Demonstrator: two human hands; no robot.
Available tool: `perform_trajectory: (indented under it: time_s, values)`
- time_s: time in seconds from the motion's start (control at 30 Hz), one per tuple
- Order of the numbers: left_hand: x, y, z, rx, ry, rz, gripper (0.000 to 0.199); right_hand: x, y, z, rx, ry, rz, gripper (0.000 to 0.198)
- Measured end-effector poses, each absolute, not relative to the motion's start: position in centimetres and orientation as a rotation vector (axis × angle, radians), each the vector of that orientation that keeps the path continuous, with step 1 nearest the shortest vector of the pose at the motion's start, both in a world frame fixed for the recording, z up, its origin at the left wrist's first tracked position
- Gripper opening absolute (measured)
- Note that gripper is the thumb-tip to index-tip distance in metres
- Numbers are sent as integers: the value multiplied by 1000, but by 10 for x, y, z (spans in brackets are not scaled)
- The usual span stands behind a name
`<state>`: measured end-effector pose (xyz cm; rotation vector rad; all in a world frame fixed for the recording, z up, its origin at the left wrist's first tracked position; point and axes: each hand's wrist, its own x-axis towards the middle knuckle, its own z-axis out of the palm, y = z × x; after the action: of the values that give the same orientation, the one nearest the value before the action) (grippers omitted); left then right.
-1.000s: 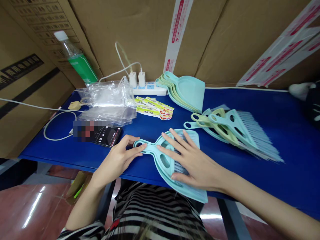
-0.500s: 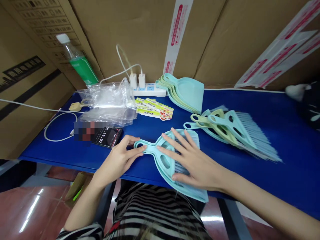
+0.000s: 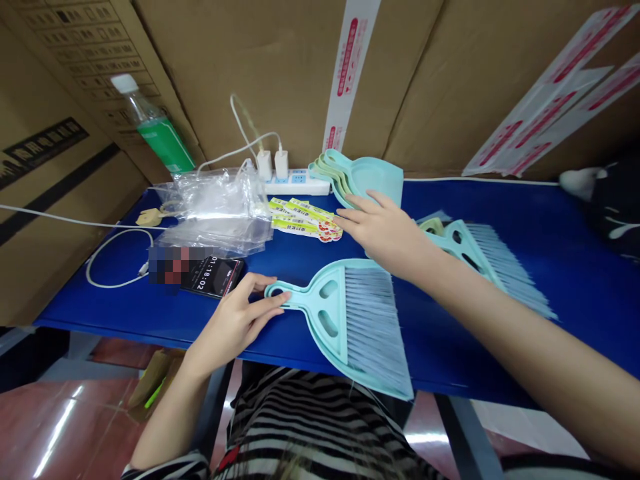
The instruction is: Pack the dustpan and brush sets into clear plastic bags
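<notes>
My left hand (image 3: 250,310) pinches the looped handle end of a light-blue hand brush (image 3: 373,320) together with the matching dustpan (image 3: 325,353) under it. The pair lies at the table's front edge, bristles to the right. Over the table, my right hand (image 3: 383,233) reaches forward with fingers stretched out, holding nothing. Its fingertips are near the yellow-and-white printed labels (image 3: 305,219); contact is unclear. Behind that hand stands a stack of dustpans (image 3: 380,177), blue and pale green. More brushes (image 3: 493,260) lie to the right, partly hidden by my right forearm.
Clear plastic bags (image 3: 220,207) are piled at left, beside a phone (image 3: 215,277) and white cables. A power strip (image 3: 300,181) with two chargers sits at the back. A green-labelled bottle (image 3: 165,137) leans near the cardboard wall (image 3: 260,53). The tabletop (image 3: 280,250) is blue.
My right hand has lifted off the brush bristles and moved forward towards the labels and dustpan stack. My left hand keeps its hold on the handles, and the brush and dustpan stay in place.
</notes>
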<state>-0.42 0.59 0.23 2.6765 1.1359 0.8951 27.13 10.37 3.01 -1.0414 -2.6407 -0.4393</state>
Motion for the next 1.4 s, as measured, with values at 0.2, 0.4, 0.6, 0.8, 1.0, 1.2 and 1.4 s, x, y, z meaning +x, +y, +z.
perform_trajectory:
  time_s: [0.2, 0.4, 0.6, 0.8, 1.0, 1.2, 1.4]
  values:
    - [-3, 6, -1, 2676, 1125, 943, 25, 256, 132, 29, -1043, -2782, -526, 41]
    - [-5, 6, -4, 2685, 1142, 945, 25, 250, 134, 30, -1010, -2875, -674, 47]
    - [-5, 6, -5, 2691, 1169, 939, 26, 259, 127, 37, -955, -2879, -813, 44]
    - [-5, 5, -5, 2671, 1167, 953, 27, 269, 119, 46, -891, -2837, -727, 33]
    - [-5, 5, -6, 2703, 1163, 959, 26, 286, 67, 58, -887, -2697, -559, 30]
    - [-3, 5, -4, 2714, 1157, 950, 26, 293, -1, 44, -939, -2520, -400, 33]
    - [-4, 4, -4, 2723, 1175, 941, 26, 288, -25, 19, -956, -2434, -239, 33]
